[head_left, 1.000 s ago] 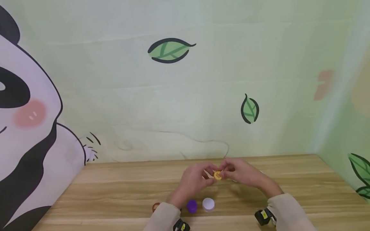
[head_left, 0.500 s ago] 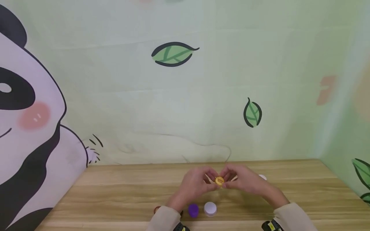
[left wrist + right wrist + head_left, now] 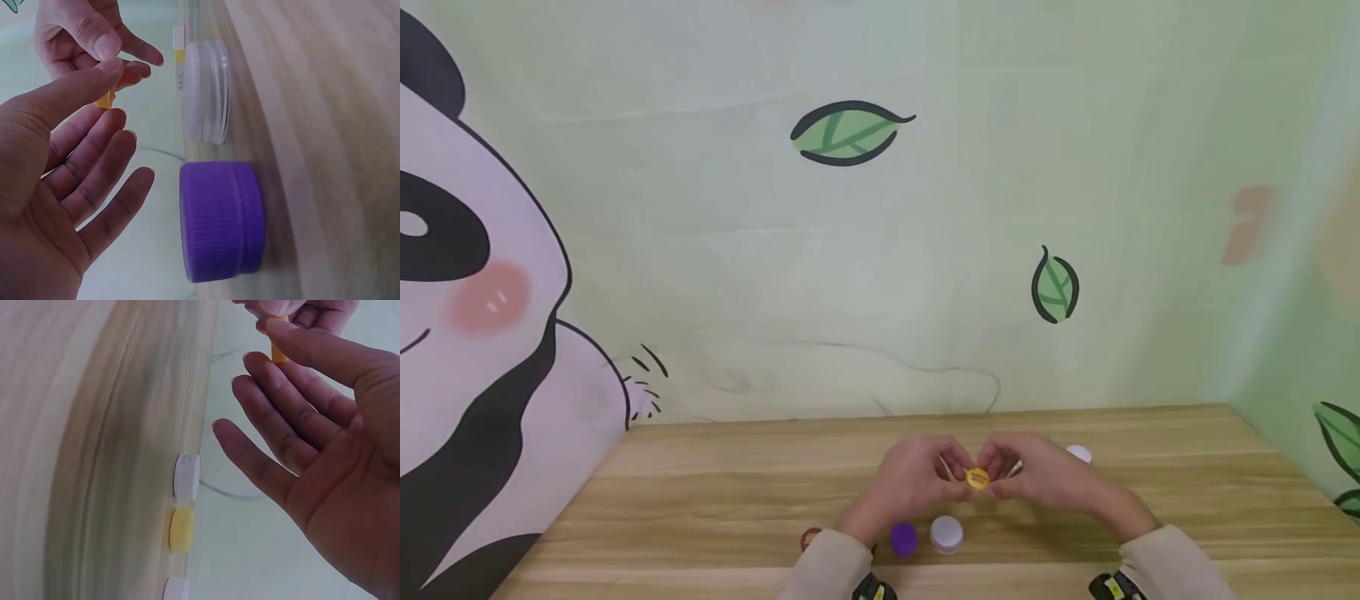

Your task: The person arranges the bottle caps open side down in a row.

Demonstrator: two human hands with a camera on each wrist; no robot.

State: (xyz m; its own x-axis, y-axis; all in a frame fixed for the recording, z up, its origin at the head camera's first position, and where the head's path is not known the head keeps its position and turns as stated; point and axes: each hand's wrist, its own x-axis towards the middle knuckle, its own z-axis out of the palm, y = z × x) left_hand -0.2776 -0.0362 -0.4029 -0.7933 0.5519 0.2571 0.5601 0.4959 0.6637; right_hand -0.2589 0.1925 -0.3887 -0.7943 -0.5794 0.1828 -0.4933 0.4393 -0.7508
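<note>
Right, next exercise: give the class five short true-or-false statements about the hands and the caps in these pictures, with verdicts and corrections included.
1. The left hand and the right hand both have fingers on the small yellow cap. True.
2. In the head view, a white lid sits on the table just right of the purple cap. True.
3. The small yellow cap is resting on the table. False: it is held up above the table.
4. The right wrist view shows a second yellow cap between two white caps. True.
5. The left hand is gripping the purple cap. False: the purple cap is on the table, clear of both hands.
</note>
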